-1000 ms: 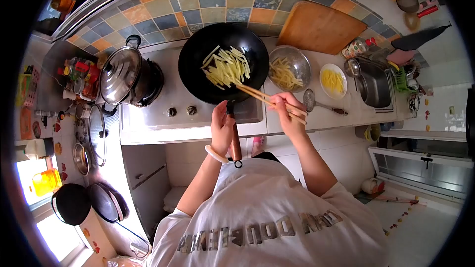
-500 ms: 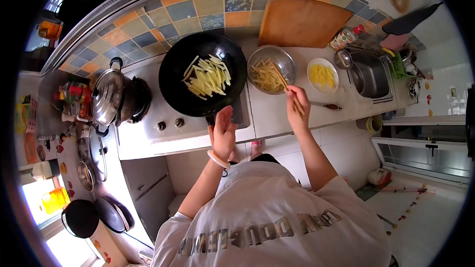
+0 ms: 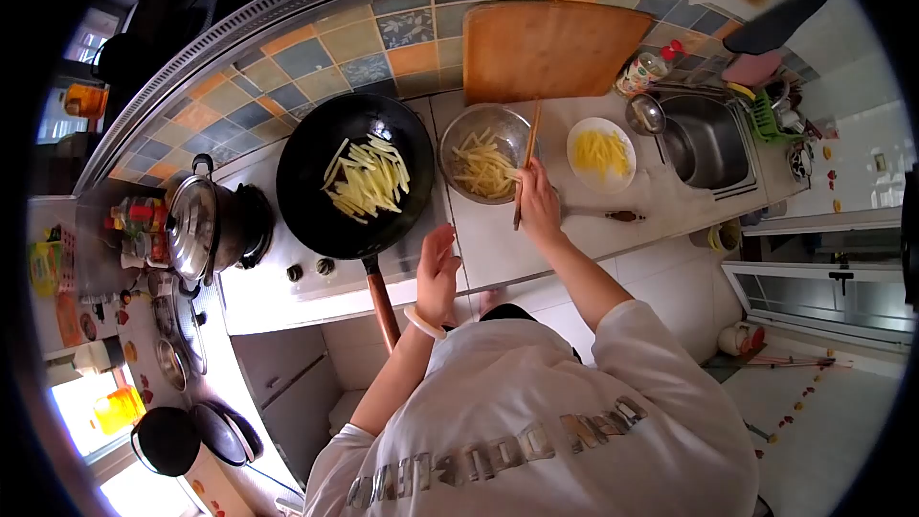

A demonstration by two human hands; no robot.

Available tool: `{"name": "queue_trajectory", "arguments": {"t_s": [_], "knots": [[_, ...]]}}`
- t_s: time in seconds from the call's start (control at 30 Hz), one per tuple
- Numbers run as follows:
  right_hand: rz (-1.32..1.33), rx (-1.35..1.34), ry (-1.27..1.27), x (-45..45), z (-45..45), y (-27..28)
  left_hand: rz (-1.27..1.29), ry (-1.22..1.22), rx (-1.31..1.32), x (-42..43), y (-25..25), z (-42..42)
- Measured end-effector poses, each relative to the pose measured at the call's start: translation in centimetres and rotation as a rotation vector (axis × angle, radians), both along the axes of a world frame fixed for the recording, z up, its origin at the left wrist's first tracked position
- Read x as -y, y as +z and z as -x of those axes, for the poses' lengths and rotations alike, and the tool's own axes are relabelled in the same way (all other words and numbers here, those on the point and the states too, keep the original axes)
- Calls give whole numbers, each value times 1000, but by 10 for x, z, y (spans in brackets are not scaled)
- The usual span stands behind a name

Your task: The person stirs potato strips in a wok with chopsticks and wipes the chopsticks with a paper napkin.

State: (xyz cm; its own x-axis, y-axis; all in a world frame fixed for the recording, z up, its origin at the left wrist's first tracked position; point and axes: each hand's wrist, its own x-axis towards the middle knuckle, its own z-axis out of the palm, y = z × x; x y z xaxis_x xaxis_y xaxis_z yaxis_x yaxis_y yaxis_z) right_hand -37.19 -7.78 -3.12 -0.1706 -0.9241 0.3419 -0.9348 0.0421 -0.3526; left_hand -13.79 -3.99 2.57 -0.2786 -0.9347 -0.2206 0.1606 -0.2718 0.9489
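My right hand (image 3: 539, 203) is closed around a pair of wooden chopsticks (image 3: 531, 139), at the right rim of a metal bowl (image 3: 522, 120). Whether its fingers also pinch that rim, I cannot tell. Pale cut strips that look like potato (image 3: 483, 168) lie in the bowl. My left hand (image 3: 437, 273), with a light bangle at the wrist, is raised with fingers stretched out and nothing in it. It is to the right of the brown handle (image 3: 381, 302) of a black wok (image 3: 302, 201). Pale greenish-yellow strips (image 3: 371, 177) lie spread in the wok.
To the right are a white plate (image 3: 627, 177) of yellow strips, a knife (image 3: 613, 214), a ladle (image 3: 645, 115) and a sink (image 3: 704, 144). A cutting board (image 3: 550, 53) leans on the tiles. A lidded pot (image 3: 196, 220) stands left of the wok.
The chopsticks have swung from pointing into the bowl to lying along its right rim. My left hand has moved away from the wok handle, which now shows in full. The view has shifted.
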Motion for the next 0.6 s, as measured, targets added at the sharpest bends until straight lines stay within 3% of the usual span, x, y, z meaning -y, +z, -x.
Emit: {"name": "queue_trajectory", "arguments": {"t_s": [0.23, 0.33, 0.6], "knots": [[-211, -147, 48, 18, 13, -17, 4, -7, 82, 0, -4, 16], [-152, -177, 83, 21, 13, -32, 16, -6, 90, -1, -9, 20], [-303, -92, 93, 16, 13, -27, 3, 62, 109, -8, -8, 23]]}}
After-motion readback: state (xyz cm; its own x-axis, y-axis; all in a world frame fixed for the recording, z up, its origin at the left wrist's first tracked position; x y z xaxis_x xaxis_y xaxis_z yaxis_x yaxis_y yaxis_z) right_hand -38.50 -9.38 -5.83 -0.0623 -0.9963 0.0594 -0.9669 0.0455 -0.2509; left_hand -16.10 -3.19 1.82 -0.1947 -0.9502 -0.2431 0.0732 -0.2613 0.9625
